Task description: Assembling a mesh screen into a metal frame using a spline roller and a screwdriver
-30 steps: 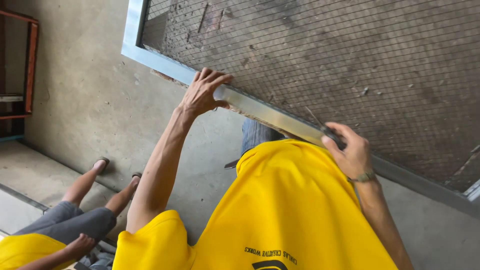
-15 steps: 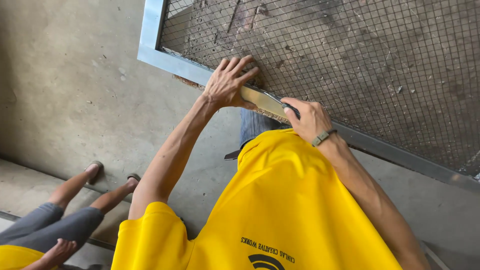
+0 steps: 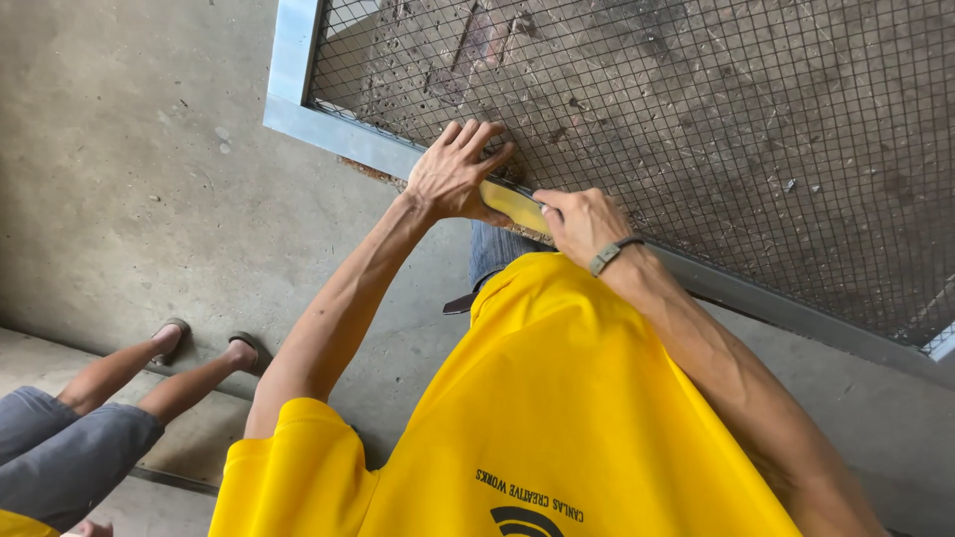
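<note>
Yellow flat piece (image 3: 514,206), lying along the lower rail of the metal frame (image 3: 338,139), gripped at its near end by the right hand (image 3: 582,224), fingers closed around it; a grey wristband (image 3: 609,255) sits on that wrist. Left hand (image 3: 453,179) rests spread and flat, fingers apart, over the piece's far end and the wire mesh (image 3: 696,119). Beyond: bare concrete floor (image 3: 129,199); a seated person's sandalled feet (image 3: 204,348) at left.
</note>
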